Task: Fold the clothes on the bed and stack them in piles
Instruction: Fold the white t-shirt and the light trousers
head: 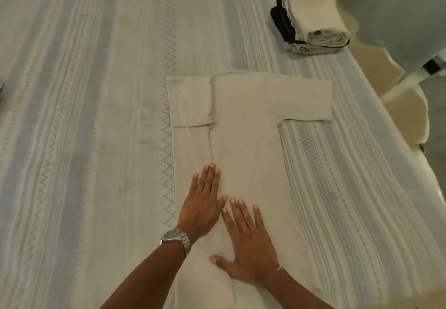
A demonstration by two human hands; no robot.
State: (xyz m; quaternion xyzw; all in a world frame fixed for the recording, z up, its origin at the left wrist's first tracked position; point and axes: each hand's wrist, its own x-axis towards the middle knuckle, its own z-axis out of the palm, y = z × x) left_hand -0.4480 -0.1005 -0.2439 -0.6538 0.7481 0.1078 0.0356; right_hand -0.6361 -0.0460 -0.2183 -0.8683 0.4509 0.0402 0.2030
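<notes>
A beige T-shirt [246, 144] lies flat on the striped bedspread [84, 115], its left side and sleeve already folded inward, its right sleeve stretched out toward 3 o'clock. Both hands lie flat on it with fingers straight, holding nothing: the left hand [204, 202], above a wristwatch [176, 237], presses along the folded edge, and the right hand [248, 243] presses the cloth just beside it at 5 o'clock. They likely sit there to smooth the fold and pin it. The shirt stretches away from both hands toward 12 o'clock. A pile of folded clothes [311, 23] waits at 1 o'clock, well apart.
</notes>
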